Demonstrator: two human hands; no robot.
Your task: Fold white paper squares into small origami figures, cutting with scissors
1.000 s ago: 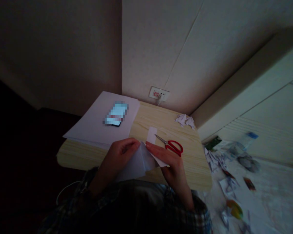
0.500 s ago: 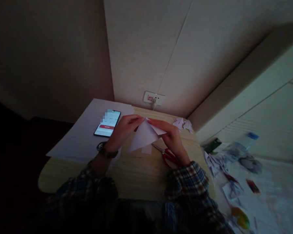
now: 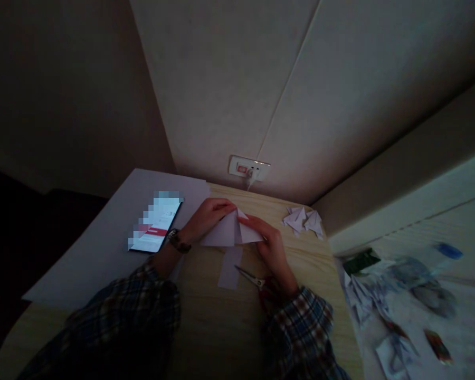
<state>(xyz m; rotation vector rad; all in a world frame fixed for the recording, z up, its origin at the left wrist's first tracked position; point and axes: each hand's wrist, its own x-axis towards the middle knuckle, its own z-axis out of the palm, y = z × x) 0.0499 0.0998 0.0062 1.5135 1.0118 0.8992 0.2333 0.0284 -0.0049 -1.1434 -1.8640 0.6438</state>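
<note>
A folded white paper (image 3: 229,232) lies on the light wooden table (image 3: 217,327), pinched at its top point by both hands. My left hand (image 3: 206,217) grips its left side, fingers curled on the tip. My right hand (image 3: 267,244) presses and holds the right flap. A strip of white paper (image 3: 229,268) lies just below the fold. Red-handled scissors (image 3: 257,285) rest under my right wrist, partly hidden by it.
A lit phone (image 3: 155,224) rests on a large white sheet (image 3: 98,253) at the left. Several small folded paper pieces (image 3: 303,219) sit at the table's far right corner. A wall socket (image 3: 248,168) is behind. Paper scraps and clutter (image 3: 383,301) cover the surface to the right.
Both hands have carried the folded paper away from my body to the far part of the table and lowered it onto the surface. The view has tilted forward.
</note>
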